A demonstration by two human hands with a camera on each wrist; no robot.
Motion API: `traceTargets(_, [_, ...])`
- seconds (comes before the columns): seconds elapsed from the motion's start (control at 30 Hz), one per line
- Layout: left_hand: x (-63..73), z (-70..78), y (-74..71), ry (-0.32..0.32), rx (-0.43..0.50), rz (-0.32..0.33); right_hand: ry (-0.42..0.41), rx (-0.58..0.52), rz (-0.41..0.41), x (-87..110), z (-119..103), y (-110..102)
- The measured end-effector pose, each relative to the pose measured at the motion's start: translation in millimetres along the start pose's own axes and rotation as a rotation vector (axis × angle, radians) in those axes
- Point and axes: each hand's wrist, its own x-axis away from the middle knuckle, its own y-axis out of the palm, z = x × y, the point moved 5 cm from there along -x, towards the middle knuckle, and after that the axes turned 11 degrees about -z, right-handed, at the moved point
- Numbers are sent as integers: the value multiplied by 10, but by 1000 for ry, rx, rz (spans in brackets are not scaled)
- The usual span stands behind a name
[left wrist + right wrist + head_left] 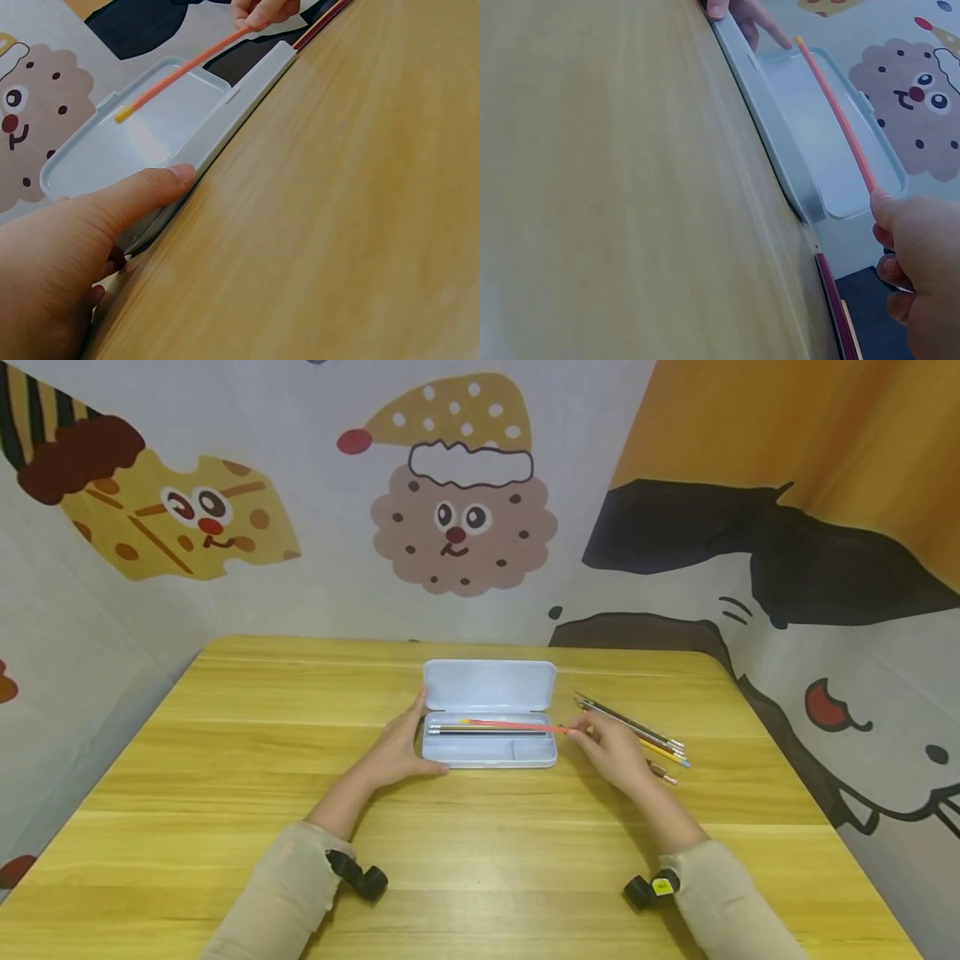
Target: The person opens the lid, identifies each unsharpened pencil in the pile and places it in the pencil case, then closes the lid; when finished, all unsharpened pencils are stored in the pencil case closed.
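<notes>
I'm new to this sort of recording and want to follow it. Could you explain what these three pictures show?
There is no machine here: a person works bare-handed. The head picture is taken from the person's head, looking forward and down; the other two come from small black cameras worn on each wrist. On the yellow wood-grain table sits a pale blue-grey rectangular case with its lid open and slim pale-ended pencils inside. Loose dark and yellow pencils lie to its right. The left hand holds the case's left end. The right hand pinches one end of a slim pinkish-orange pencil with a yellow tip, held over the case.
</notes>
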Motion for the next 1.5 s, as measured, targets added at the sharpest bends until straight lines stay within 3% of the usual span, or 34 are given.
traceTargets(0.83, [14,14,8,-1,15,-5,-25,-15,-166,-319,-52,312])
traceTargets(1.17, [18,14,8,4,7,-3,20,-45,-221,-339,-36,338])
traceTargets(1.5, [6,16,11,7,-1,-4,-2,-69,-204,-287,-10,318])
